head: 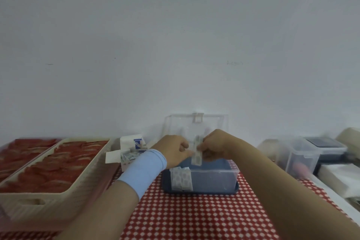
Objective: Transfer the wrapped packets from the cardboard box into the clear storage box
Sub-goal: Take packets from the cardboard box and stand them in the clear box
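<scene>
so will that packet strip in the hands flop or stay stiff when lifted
Probably floppy: the packet strip looks thin and flat, and both the left hand and the right hand pinch it. Likely very light, since a pinch alone carries it. Unlikely to roll; the packets in the clear storage box look flat too.

The head camera faces the wall (175, 35), the near table (194, 216) low in frame.

Left grip (173, 151), fingers curled, pinching wrapped packet (196, 154) at its 9 o'clock edge, pale blue cuff (143, 171) on wrist, forearm entering from 7 o'clock, right grip (215, 147) pinching same packet at its 3 o'clock edge, bare forearm entering from 5 o'clock
</scene>
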A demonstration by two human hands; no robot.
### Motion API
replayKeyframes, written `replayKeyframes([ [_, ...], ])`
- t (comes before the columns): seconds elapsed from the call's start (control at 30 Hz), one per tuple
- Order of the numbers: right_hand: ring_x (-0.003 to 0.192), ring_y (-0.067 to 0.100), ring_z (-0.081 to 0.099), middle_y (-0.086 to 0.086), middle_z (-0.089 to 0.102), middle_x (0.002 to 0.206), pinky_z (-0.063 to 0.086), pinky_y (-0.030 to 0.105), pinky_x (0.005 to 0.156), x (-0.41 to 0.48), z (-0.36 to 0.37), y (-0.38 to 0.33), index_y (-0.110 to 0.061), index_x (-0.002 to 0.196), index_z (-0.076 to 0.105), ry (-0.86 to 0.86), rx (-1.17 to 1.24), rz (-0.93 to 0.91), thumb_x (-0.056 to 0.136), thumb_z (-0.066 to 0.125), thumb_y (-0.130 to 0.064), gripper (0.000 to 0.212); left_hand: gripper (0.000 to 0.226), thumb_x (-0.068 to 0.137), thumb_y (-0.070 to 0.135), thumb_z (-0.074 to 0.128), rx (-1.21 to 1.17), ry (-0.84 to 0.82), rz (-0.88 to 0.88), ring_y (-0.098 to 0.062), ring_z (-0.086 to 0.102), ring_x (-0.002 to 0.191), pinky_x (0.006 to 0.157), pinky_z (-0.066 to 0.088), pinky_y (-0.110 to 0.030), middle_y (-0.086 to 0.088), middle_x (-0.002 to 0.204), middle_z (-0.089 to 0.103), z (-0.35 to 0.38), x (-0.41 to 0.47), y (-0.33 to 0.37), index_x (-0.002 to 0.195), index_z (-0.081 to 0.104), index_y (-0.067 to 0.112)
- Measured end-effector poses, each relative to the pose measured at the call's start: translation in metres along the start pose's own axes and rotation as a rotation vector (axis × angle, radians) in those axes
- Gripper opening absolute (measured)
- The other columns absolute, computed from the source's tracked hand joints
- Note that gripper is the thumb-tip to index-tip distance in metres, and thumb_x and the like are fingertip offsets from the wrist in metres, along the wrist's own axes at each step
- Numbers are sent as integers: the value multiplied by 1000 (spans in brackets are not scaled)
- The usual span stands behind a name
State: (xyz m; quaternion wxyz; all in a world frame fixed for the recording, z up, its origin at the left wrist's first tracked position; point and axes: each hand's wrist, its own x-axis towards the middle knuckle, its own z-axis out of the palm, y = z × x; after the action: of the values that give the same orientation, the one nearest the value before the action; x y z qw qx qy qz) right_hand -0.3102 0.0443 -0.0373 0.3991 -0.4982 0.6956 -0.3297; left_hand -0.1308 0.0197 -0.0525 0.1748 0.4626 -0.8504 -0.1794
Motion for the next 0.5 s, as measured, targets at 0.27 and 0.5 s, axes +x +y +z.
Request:
replayKeyframes([
  [0.27,74,18,64,10,67,89,55,26,71,29,25,16,-3,87,63,-149,-566,314,96,62,-10,11,70,76,68,32,689,-418,184,-18,58,109,119,19,-39,5,111,71,14,8,-3,113,72,24],
  [0.5,86,17,70,11,73,97,55,29,95,37,43,20,0,98,69,-220,-635,423,99,58,-13,17,41,90,52,49,736,-497,145,-20,57,72,79,51,-37,-1,72,60,31,5,3,71,60,18],
])
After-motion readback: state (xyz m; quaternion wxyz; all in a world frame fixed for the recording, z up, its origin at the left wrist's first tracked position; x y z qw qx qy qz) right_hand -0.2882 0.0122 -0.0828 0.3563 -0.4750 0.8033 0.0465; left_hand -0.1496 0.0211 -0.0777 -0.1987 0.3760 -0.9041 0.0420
